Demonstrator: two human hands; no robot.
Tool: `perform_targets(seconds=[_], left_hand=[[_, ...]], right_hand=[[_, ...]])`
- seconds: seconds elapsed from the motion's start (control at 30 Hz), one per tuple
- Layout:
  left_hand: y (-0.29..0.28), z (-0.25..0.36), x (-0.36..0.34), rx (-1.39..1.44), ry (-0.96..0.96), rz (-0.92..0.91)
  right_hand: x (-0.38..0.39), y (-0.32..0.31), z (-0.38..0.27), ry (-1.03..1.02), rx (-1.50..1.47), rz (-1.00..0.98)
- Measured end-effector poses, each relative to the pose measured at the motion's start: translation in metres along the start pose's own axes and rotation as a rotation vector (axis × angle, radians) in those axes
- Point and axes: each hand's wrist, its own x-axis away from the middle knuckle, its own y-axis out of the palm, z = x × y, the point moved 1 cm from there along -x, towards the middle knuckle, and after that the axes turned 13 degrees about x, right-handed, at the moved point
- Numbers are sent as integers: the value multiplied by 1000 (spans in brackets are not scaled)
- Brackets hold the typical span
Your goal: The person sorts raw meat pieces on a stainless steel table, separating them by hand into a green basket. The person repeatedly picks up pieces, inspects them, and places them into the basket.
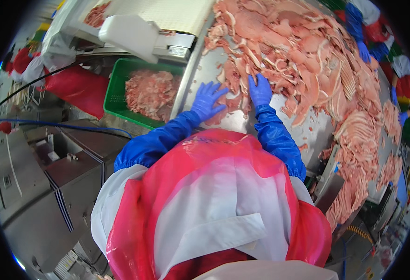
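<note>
My left hand (207,100), in a blue-purple glove, lies over the near left part of the steel table (206,65) with its fingers spread. Small meat scraps (233,99) lie just beyond its fingertips, and nothing is gripped in it. My right hand (260,91), gloved the same way, rests at the near edge of a large heap of sliced raw meat (284,51). Its fingers stretch forward and apart against the meat, with the tips partly hidden. Blue sleeve covers reach up both of my forearms.
Left of the table stands a green crate (116,95) with meat trimmings (151,93) inside. Behind it is a white conveyor belt (172,14) with a white guard (128,35). Meat slices drape down a conveyor (354,158) at right. Co-workers' gloved hands (364,52) work at the far right.
</note>
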Motion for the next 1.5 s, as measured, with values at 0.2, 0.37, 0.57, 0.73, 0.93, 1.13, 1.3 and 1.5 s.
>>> perform_targets(seconds=[0.2,0.37,0.57,0.73,0.93,1.13,1.3,1.5], left_hand=[[-23,-2,-5,263,-76,-86],[-58,25,-15,891,-362,94],[-74,32,-59,1600,-552,-155],[-52,80,-74,367,-143,-294],[-30,65,-52,453,31,-106],[-36,65,-41,522,-85,-360],[-45,100,-44,726,-359,-322],[-47,84,-36,784,-362,-120]], right_hand=[[8,-151,-32,61,-395,-490],[31,-339,-51,-254,-1129,-507],[57,-344,-78,-244,-479,-47],[70,-140,-12,-82,836,-823],[132,-135,-5,154,-43,-499],[114,-139,-22,117,-23,-198],[95,-154,-50,339,-324,-352],[98,-151,-54,301,-236,-229]])
